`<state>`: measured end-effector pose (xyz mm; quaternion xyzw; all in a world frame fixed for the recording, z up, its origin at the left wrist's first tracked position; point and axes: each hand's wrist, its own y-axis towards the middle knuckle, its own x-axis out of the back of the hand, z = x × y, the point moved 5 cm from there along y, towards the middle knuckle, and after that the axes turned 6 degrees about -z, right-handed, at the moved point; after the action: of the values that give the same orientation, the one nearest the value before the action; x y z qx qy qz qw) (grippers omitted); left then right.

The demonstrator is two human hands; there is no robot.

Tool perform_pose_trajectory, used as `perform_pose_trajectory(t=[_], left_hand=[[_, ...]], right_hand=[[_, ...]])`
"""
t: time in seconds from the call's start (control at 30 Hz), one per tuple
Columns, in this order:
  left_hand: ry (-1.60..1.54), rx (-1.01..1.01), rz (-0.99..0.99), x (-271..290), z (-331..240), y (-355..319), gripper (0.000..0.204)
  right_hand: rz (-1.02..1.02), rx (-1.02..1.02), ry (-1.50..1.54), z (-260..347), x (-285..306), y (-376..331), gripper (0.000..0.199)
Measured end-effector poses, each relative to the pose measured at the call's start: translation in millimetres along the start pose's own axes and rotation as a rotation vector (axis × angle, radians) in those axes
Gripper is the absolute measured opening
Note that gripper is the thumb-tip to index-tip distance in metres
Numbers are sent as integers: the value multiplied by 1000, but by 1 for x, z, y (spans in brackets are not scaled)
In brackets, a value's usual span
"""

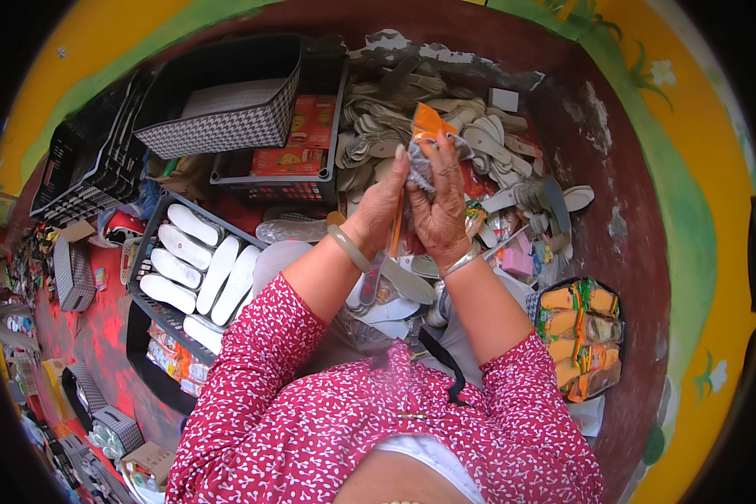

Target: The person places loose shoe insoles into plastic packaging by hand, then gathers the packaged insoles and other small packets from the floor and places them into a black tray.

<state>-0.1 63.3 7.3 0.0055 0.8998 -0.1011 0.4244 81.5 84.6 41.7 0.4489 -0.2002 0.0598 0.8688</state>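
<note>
Both my hands are raised in front of me, pressed around a packet (pixel 429 123) with an orange top and a grey, speckled part lower down. My left hand (pixel 384 200) lies along its left side, fingers pointing up. Curled over the grey part is my right hand (pixel 442 204), with its fingertips near the orange top. An orange edge shows below, between the palms. Whatever is inside the packet is hidden by the hands. Behind and below them spreads a heap of loose insoles (pixel 484 141) in beige and grey.
White insoles (pixel 217 277) fill a dark crate at left. A houndstooth-patterned box (pixel 227 126) sits on a black crate (pixel 281 186) with red boxes inside. Beside my right arm, a basket holds orange-and-green packets (pixel 567 323). A dark red wall curves along the right.
</note>
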Motion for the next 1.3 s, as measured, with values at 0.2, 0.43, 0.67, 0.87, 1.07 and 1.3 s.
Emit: perform_pose_trajectory(t=[0.2,0.43,0.67,0.87,1.07,1.3], left_hand=[[287,-1,121,-25,-1,-17,58],[124,59,165,-18,2,-16,58],[62,26,182,-18,0,-13,63],[166,20,100,-8,3,-4,66],[329,154,180,0,27,-3,60],[336,114,57,1,12,-2,55]], right_hand=[[-75,-386,347,-34,15,4,46],[37,-872,1035,-49,30,8,34],[-269,-1029,1213,-102,46,-2,35],[-289,-268,730,-48,87,25,43],[132,-537,523,-45,31,7,32],[-331,-578,447,-109,70,4,34]])
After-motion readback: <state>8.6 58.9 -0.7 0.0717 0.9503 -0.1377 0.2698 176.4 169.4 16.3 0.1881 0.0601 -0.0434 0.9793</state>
